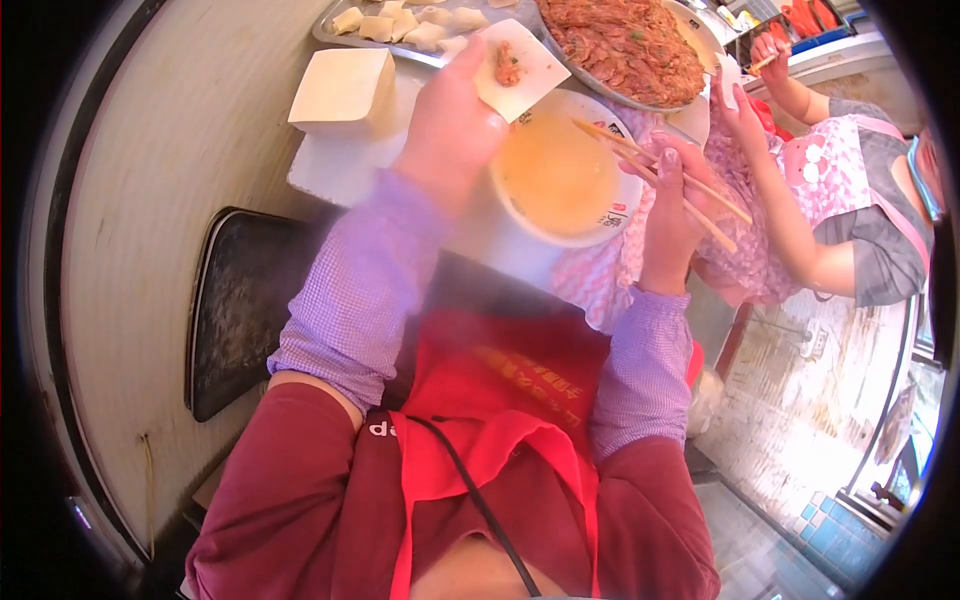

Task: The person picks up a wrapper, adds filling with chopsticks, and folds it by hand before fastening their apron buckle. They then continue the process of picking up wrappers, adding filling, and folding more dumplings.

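Observation:
My left hand (450, 130) holds up a square dough wrapper (540, 72) by its left side. A small dab of reddish meat filling (507, 66) lies on the wrapper. In my right hand (682, 185) is a pair of chopsticks (640, 165), their tips pointing left over a white bowl (612, 222) of yellow liquid. A thick stack of square wrappers (340, 85) stands to the left of my left hand. Beyond the bowl is a large round basin (690, 103) heaped with minced meat filling (630, 45).
Folded dumplings (425, 33) lie on a metal tray (323, 32) at the back left. On the right, a co-worker in a pink apron (835, 160) holds a wrapper (729, 80) and a stick close to the basin. A dark tray (245, 310) leans against the left wall.

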`<act>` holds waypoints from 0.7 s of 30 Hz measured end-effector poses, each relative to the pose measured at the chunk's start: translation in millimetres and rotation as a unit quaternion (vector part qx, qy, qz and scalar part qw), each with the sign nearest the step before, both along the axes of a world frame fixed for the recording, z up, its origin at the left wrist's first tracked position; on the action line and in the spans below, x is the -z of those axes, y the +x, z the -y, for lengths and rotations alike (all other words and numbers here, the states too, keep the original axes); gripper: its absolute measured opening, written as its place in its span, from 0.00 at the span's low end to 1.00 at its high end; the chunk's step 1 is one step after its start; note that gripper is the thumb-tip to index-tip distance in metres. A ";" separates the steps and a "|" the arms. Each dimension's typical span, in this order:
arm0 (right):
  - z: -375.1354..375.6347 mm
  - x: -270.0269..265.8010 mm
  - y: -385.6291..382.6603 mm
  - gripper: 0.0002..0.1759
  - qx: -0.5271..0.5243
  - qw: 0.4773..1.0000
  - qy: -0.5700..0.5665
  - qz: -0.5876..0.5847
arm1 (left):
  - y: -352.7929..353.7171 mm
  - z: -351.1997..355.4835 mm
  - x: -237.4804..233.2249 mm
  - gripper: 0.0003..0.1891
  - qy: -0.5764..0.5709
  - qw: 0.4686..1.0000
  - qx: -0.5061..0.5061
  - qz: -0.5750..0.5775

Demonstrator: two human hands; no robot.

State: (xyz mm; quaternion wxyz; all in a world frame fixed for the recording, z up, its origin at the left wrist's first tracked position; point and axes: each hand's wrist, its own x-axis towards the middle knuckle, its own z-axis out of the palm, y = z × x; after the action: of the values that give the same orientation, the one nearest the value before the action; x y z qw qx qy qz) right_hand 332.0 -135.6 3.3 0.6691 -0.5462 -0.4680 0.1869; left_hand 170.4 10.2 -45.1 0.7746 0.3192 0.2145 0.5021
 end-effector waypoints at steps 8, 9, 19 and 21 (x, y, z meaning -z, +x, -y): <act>0.3 -6.6 -14.3 0.11 0.016 0.987 0.145 -0.064 | -2.8 32.3 -25.9 0.21 0.068 0.993 0.080 0.050; -3.3 -5.2 -19.4 0.11 0.022 0.986 0.165 -0.025 | -1.2 41.2 -28.5 0.22 0.196 0.977 0.072 -0.044; -0.3 7.9 -1.1 0.10 -0.048 0.992 0.069 -0.094 | -14.0 22.6 -33.6 0.24 0.134 0.991 0.002 -0.029; -2.4 11.3 5.6 0.11 -0.042 0.996 -0.075 -0.026 | -16.9 23.7 -33.2 0.22 0.048 0.994 0.049 0.084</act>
State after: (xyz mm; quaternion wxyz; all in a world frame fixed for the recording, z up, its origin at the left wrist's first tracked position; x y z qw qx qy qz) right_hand 337.6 -133.2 -8.0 0.6295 -0.5700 -0.4578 0.2632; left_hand 153.5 -13.5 -11.9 0.7973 0.3230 0.1086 0.4982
